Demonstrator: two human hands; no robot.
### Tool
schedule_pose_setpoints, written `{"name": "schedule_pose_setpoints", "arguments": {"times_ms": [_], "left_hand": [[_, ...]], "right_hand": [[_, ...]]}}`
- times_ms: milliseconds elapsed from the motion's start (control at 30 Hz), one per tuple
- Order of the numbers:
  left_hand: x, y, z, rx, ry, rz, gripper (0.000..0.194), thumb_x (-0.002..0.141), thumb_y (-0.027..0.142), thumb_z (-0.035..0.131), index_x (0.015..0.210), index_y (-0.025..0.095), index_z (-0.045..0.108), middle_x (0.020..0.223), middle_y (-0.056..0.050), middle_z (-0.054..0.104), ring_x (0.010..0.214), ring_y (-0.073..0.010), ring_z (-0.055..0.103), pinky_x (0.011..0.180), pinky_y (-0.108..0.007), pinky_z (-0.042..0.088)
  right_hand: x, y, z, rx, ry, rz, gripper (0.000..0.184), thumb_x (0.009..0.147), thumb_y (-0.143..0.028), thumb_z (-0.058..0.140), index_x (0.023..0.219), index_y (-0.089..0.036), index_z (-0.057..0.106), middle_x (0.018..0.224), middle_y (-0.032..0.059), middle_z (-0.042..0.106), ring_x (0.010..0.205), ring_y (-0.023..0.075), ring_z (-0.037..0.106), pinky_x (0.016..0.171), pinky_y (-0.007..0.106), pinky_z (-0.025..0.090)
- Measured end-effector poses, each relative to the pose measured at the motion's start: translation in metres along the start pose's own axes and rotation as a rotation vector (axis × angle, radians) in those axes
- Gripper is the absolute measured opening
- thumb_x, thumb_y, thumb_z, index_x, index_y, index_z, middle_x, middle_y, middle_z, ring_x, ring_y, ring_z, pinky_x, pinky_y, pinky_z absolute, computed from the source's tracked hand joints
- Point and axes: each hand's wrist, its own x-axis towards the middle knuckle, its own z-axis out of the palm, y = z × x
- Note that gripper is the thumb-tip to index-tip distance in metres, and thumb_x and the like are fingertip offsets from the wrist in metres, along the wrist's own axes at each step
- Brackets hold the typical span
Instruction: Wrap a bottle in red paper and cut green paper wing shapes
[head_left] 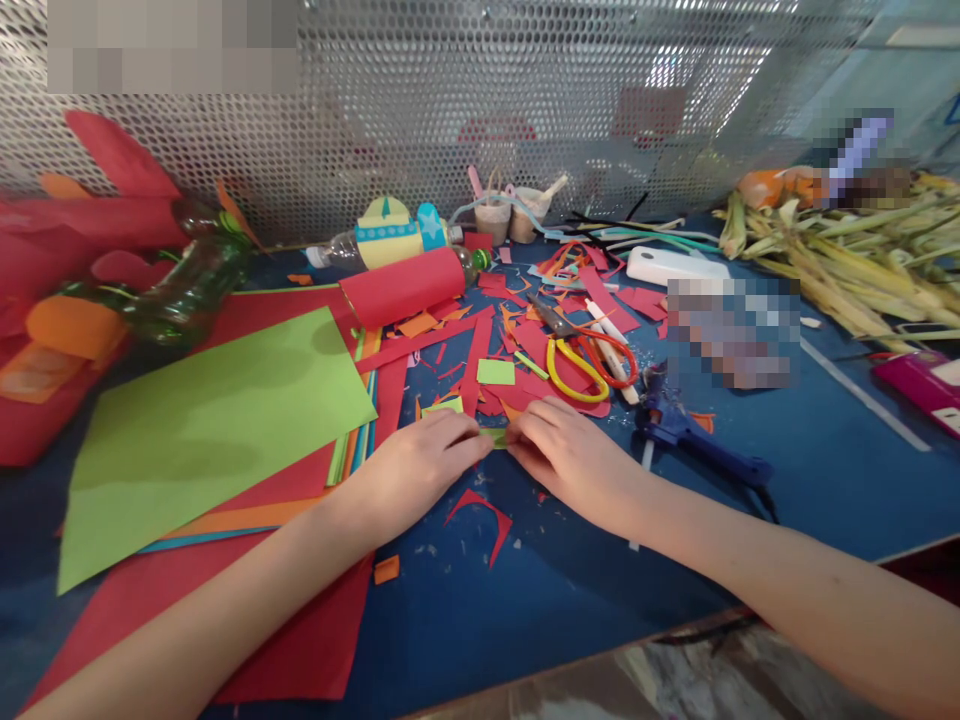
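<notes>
The left hand (427,455) and right hand (574,450), fingers nearly closed, pinched opposite ends of a green paper piece (494,437) between them, seemingly to steady it, scissors (559,323) lying beyond the right.

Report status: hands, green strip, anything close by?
Left hand, right hand pinching green strip between them. Scissors just beyond right hand. Curved red scrap on near side.
</notes>
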Motion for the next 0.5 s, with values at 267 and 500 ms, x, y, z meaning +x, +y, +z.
{"name": "schedule_pose_setpoints", "arguments": {"times_ms": [267, 500], "left_hand": [[0.0016, 0.0005, -0.0017, -0.021, -0.001, -0.028, 0.027, 0.095, 0.019, 0.038, 0.094, 0.013, 0.063, 0.087, -0.008, 0.065, 0.081, -0.0179, 0.062, 0.073, -0.031, 0.055], [0.0039, 0.0059, -0.0001, 0.074, 0.009, -0.039, 0.029, 0.096, 0.016, 0.034, 0.091, 0.011, 0.062, 0.085, -0.009, 0.065, 0.081, -0.0197, 0.064, 0.073, -0.033, 0.055]], "right_hand": [[0.0003, -0.0010, 0.0001, -0.051, -0.026, -0.023, 0.013, 0.091, -0.011, 0.048, 0.082, -0.011, 0.058, 0.079, 0.0073, 0.059, 0.076, 0.0213, 0.055, 0.071, 0.036, 0.049], [-0.0017, 0.0004, 0.0003, 0.014, -0.011, 0.003, 0.005, 0.089, -0.012, 0.052, 0.085, -0.014, 0.055, 0.080, 0.0061, 0.058, 0.077, 0.0206, 0.054, 0.069, 0.034, 0.048]]}}
